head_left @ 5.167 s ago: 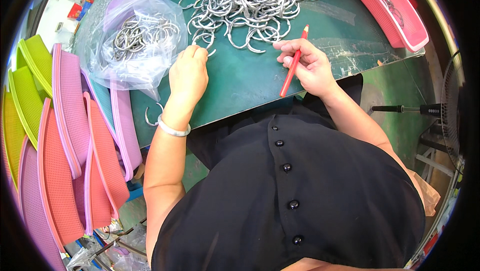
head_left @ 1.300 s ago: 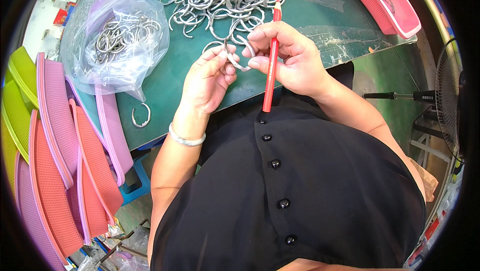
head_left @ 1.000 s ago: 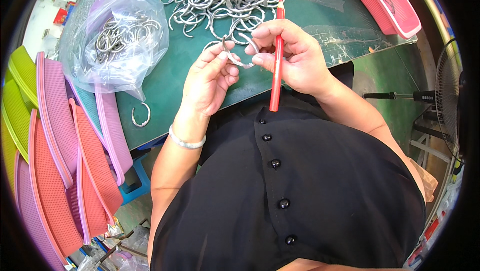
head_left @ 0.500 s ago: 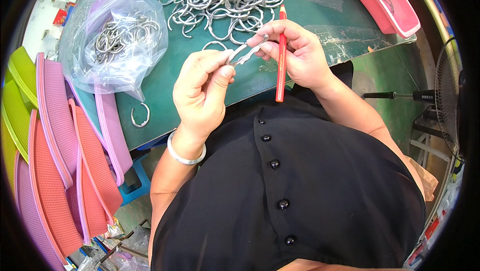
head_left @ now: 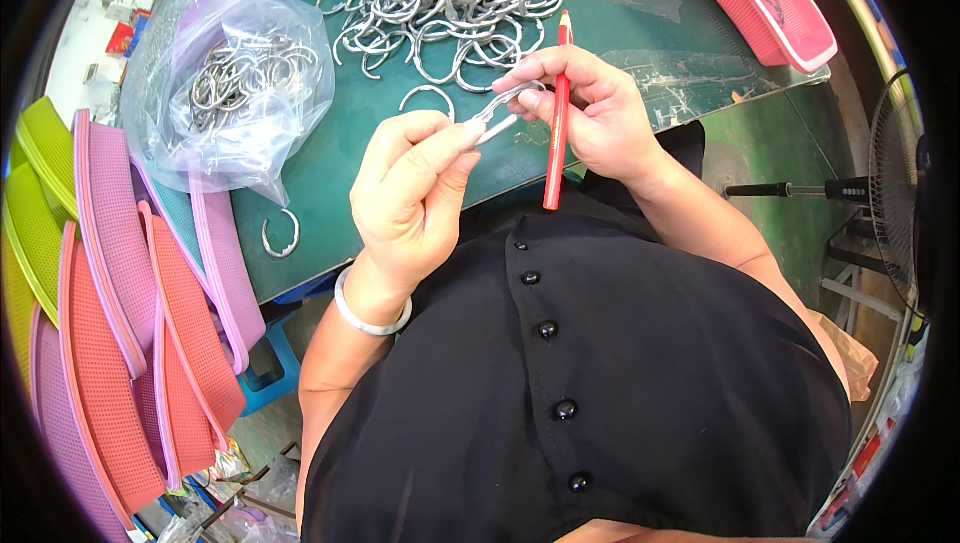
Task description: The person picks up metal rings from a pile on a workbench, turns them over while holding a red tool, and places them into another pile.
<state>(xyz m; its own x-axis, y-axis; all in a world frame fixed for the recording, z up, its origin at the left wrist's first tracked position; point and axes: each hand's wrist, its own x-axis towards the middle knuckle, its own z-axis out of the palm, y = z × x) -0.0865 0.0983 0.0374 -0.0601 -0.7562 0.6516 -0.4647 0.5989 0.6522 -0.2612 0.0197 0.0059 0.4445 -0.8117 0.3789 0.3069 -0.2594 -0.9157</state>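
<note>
Between my hands is a silver open-ended bangle (head_left: pixel 508 101), held above the near edge of the table. My left hand (head_left: pixel 405 188) pinches one side of it between thumb and fingers. The other side is in the fingertips of my right hand (head_left: pixel 603 118), which also keeps a red pencil (head_left: pixel 557 148) between its fingers, tip pointing away from me. Just beyond my left fingers a loose bangle (head_left: pixel 450 101) lies on the table. Farther back is a heap of similar silver bangles (head_left: pixel 465 8).
On the green table (head_left: pixel 330 183), a clear plastic bag (head_left: pixel 285 128) holds more bangles, with a single bangle (head_left: pixel 283 253) nearer me. Colourful plastic baskets (head_left: pixel 110 233) are stacked left. A pink basket (head_left: pixel 740 3) stands far right, and a fan (head_left: pixel 895 193) beside the table.
The bangle has been turned over in my fingers, so its ornate side now faces away from me. My left hand has shifted slightly right; the pencil tilts a little more.
</note>
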